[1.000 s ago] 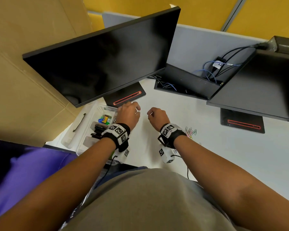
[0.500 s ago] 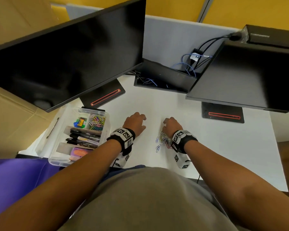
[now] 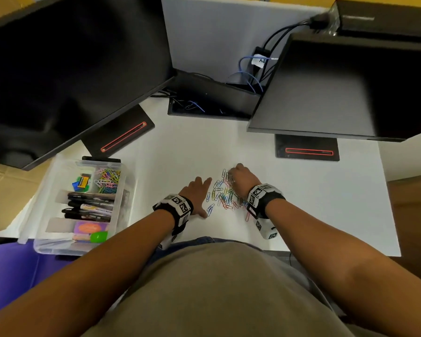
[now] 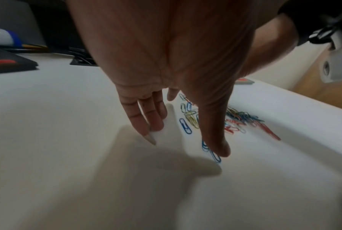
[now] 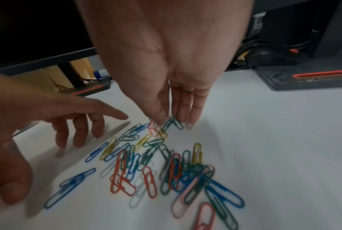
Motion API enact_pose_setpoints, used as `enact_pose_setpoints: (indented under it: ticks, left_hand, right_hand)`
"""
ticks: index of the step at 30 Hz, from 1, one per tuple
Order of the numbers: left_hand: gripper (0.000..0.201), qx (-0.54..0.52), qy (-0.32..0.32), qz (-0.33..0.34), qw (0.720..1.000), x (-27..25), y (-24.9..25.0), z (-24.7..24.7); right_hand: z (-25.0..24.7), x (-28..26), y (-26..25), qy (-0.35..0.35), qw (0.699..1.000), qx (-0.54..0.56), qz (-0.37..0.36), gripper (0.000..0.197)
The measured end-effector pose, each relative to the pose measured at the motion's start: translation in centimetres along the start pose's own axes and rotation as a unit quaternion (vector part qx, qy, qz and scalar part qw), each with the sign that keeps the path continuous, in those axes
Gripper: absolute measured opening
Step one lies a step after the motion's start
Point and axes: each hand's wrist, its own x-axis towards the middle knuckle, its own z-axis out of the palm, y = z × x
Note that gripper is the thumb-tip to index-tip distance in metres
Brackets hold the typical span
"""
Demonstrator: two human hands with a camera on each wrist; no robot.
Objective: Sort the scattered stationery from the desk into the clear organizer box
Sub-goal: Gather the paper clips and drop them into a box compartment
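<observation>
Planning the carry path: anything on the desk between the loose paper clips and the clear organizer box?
Only the left hand: it rests open on the desk at the left edge of the paper clips, on the side toward the clear organizer box. Beyond it, the desk strip up to the box looks bare. The box is open-topped.

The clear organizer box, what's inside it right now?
The organizer box holds colored paper clips and small green, blue and yellow items at the far end, dark markers in the middle, and pink-orange and green items nearest. Anything beneath them is hidden.
</observation>
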Motion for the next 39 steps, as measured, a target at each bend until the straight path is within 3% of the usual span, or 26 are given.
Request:
enact_pose_setpoints:
  ticks: [5, 9, 17, 20, 23, 25, 33, 36, 39]
  left_hand:
    - [0.132, 0.034, 0.033, 0.027, 0.999, 1.5, 0.9, 0.2]
    - [0.129, -0.001, 0.044, 0.039, 0.998, 2.5, 1.1, 0.2]
    - [0.068, -0.074, 0.069, 0.076, 0.992, 4.1, 2.2, -0.5]
    - [0.084, -0.078, 0.062, 0.073, 0.992, 4.1, 2.2, -0.2]
    - [0.106, -0.016, 0.076, 0.075, 0.994, 4.1, 2.5, 0.4]
    - [0.109, 0.01, 0.086, 0.072, 0.994, 4.1, 2.9, 0.8]
    - [0.066, -0.066, 0.118, 0.066, 0.989, 5.0, 3.3, -0.1]
    - [0.05, -0.085, 0.133, 0.065, 0.985, 5.2, 3.0, -0.4]
    - [0.057, -0.099, 0.135, 0.058, 0.984, 5.1, 2.6, -0.2]
  right_hand:
    - [0.3, -0.7, 1.1, -0.027, 0.995, 0.039, -0.088, 0.036]
    - [0.3, -1.6, 3.0, -0.019, 0.991, 0.105, -0.083, 0.033]
    - [1.3, -4.1, 8.0, -0.052, 0.994, 0.078, -0.052, 0.07]
    - [1.9, -4.3, 8.3, -0.058, 0.995, 0.048, -0.067, 0.068]
    - [2.4, -4.1, 7.7, -0.044, 0.995, 0.045, -0.077, 0.057]
    - [2.6, -3.8, 7.0, -0.032, 0.995, 0.046, -0.082, 0.05]
    - [2.1, -2.3, 5.2, 0.005, 0.994, 0.091, -0.059, 0.027]
    - [1.5, -2.1, 5.5, -0.014, 0.992, 0.117, -0.052, 0.035]
    - [1.0, -2.3, 5.9, -0.017, 0.99, 0.126, -0.058, 0.05]
